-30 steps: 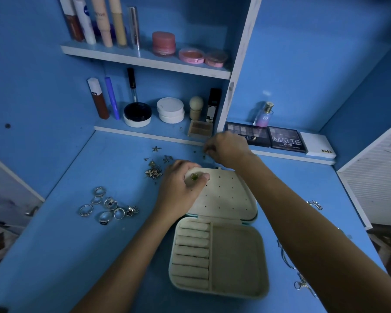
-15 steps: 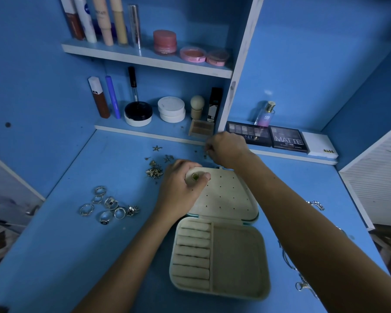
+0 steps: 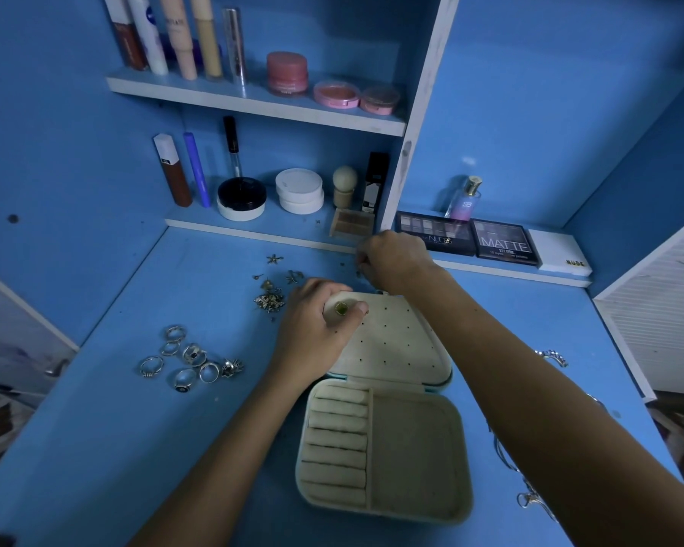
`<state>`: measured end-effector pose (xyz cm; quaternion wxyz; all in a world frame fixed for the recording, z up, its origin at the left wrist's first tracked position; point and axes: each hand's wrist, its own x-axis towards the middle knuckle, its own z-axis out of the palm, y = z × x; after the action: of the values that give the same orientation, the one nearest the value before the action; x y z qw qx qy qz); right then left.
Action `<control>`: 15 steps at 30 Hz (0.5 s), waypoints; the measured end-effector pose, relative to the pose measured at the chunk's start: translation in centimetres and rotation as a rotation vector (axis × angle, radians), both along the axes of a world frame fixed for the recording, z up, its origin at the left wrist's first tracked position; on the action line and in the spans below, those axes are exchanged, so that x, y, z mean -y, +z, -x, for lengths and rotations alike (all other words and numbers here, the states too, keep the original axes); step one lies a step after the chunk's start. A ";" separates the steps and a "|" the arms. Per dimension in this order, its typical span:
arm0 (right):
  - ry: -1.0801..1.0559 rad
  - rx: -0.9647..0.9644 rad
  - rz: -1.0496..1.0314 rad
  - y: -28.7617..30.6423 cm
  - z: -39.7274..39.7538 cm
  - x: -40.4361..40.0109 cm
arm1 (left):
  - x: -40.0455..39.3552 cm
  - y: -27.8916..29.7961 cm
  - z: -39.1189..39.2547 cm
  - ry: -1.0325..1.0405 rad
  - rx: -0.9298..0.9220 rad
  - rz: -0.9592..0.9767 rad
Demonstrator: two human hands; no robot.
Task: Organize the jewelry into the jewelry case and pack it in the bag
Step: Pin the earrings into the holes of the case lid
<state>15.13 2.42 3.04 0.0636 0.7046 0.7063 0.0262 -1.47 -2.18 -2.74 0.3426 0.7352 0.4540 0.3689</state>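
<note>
A cream jewelry case lies open on the blue desk, its ring-roll base [image 3: 411, 448] nearest me and its hole-dotted lid [image 3: 395, 345] tilted up behind. A green stud earring [image 3: 341, 308] sits in the lid's upper-left corner. My left hand [image 3: 312, 337] grips that corner, thumb beside the stud. My right hand [image 3: 395, 262] is curled shut just behind the lid's top edge; its fingertips are hidden. Several silver rings [image 3: 190, 359] lie at the left. Loose earrings [image 3: 271, 298] lie left of the lid.
Silver chains and a clasp [image 3: 530, 499] lie under my right forearm, and another silver piece [image 3: 551, 355] lies at the right. Shelves behind hold cosmetics, eyeshadow palettes [image 3: 504, 242] and a perfume bottle [image 3: 463, 199]. A white slatted panel [image 3: 656, 309] stands at the right.
</note>
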 end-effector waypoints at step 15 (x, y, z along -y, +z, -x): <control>0.018 -0.544 -0.225 -0.4 -1.8 1.1 | 0.0 0.1 0.0 -0.007 0.012 0.025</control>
<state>16.88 1.31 2.61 -0.2070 0.6820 0.6963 -0.0850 -1.52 -2.17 -2.61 0.3556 0.7304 0.4538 0.3663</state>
